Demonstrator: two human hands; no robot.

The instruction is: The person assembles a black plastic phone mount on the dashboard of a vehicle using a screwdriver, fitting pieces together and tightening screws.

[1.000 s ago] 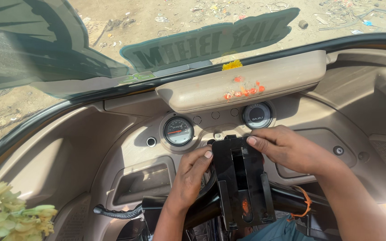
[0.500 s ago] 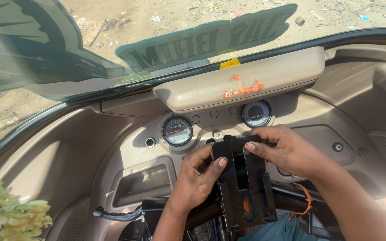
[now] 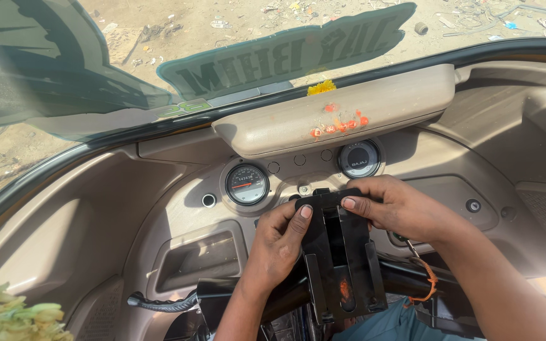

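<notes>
A black bracket [image 3: 342, 259], flat and slotted like a phone mount, stands nearly upright in the lower centre of the frame, just in front of the beige dashboard [image 3: 159, 208]. The left hand [image 3: 279, 243] clasps its left edge, thumb pressed on the front face near the top, apparently to steady it. The right hand [image 3: 399, 208] comes in from the right, and its fingers close over the bracket's top edge, seemingly pinning it against the panel below the two gauges: the speedometer [image 3: 246, 184] to the upper left and a smaller round dial [image 3: 359, 159] just above the right hand. A black handlebar grip [image 3: 159, 303] juts out at lower left, and pale green flower buds [image 3: 7, 312] fill the bottom left corner.
</notes>
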